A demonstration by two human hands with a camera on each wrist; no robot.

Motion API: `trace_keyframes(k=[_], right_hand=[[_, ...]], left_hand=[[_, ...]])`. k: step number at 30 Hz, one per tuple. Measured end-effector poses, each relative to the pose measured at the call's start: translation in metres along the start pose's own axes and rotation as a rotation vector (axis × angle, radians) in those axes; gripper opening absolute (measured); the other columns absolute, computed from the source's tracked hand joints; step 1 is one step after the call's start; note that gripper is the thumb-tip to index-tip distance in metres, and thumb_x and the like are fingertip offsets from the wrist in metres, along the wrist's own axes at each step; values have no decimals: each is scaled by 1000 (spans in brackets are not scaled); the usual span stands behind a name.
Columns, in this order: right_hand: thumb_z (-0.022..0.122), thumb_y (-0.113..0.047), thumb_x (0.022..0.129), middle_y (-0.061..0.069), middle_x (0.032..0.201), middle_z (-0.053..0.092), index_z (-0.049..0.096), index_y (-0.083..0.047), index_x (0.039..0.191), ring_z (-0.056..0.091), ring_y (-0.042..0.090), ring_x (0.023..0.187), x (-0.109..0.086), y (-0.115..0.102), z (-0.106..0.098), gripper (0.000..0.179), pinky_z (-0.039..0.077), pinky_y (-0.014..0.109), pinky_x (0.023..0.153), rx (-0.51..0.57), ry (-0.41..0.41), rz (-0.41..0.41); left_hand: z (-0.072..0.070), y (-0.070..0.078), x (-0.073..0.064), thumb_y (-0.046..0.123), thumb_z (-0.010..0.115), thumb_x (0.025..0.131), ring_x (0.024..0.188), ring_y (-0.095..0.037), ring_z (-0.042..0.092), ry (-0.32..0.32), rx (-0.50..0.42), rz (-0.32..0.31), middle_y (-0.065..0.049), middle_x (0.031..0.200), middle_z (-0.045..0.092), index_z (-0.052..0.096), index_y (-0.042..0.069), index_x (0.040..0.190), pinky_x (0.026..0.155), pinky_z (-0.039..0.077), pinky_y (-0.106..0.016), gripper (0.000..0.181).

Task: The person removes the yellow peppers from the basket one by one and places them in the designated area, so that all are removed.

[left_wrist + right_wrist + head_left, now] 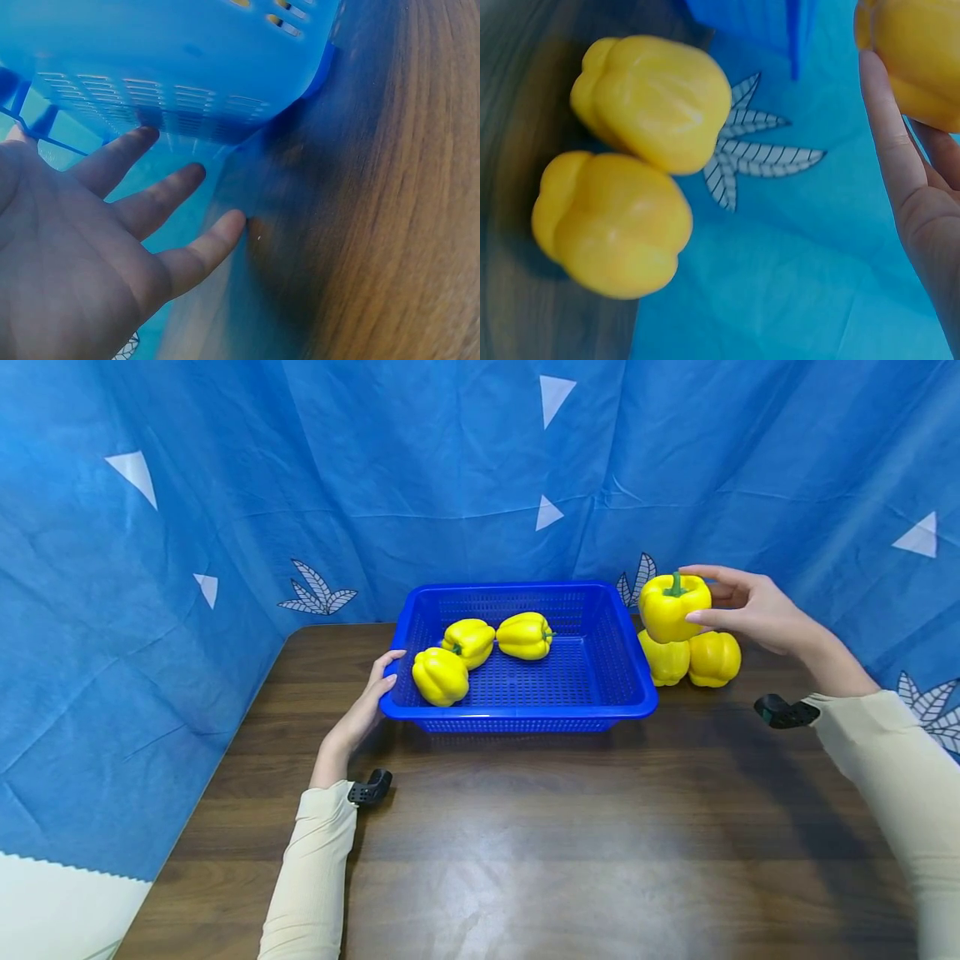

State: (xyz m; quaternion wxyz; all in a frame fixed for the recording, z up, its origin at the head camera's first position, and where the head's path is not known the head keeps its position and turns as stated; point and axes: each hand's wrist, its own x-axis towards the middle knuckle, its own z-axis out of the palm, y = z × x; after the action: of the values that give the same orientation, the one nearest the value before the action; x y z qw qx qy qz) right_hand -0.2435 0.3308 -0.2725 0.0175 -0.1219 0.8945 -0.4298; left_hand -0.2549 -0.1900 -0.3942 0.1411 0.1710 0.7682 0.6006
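Observation:
A blue plastic basket [517, 712] stands on the wooden table, with three yellow bell peppers [523, 637] lying in its left and middle part. My left hand [358, 714] holds the basket's left rim; in the left wrist view several of its fingers [161, 201] stretch out beside the slotted outer wall. To the right of the basket, my right hand [757, 610] grips a yellow bell pepper [667, 614] by its side, green stem upward. Two more yellow bell peppers [715, 660] sit on the table just below it, side by side in the right wrist view [615, 225].
A blue curtain [465, 468] with white triangles and leaf prints hangs behind the table and along its left side. The brown wooden table top [555, 827] stretches in front of the basket. Each wrist wears a small black device [786, 711].

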Motion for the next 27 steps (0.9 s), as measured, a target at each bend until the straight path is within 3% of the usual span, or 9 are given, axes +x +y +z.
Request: trace_keyframes(k=[22, 27], right_hand=[[53, -9, 93, -29, 104, 60, 33, -19, 145, 63, -8, 87, -32, 54, -28, 57, 55, 16, 66, 121, 77, 50], [51, -7, 94, -27, 105, 61, 31, -19, 146, 64, -6, 86, -39, 64, -32, 57, 56, 16, 66, 194, 92, 65]], left_hand=[[0, -2, 0, 35, 25, 99, 138, -40, 21, 7, 3, -4, -5, 155, -3, 8, 32, 145, 111, 25, -62, 50], [-1, -2, 0, 35, 25, 99, 137, -41, 23, 5, -4, 1, -6, 155, -2, 8, 32, 145, 111, 25, -62, 49]])
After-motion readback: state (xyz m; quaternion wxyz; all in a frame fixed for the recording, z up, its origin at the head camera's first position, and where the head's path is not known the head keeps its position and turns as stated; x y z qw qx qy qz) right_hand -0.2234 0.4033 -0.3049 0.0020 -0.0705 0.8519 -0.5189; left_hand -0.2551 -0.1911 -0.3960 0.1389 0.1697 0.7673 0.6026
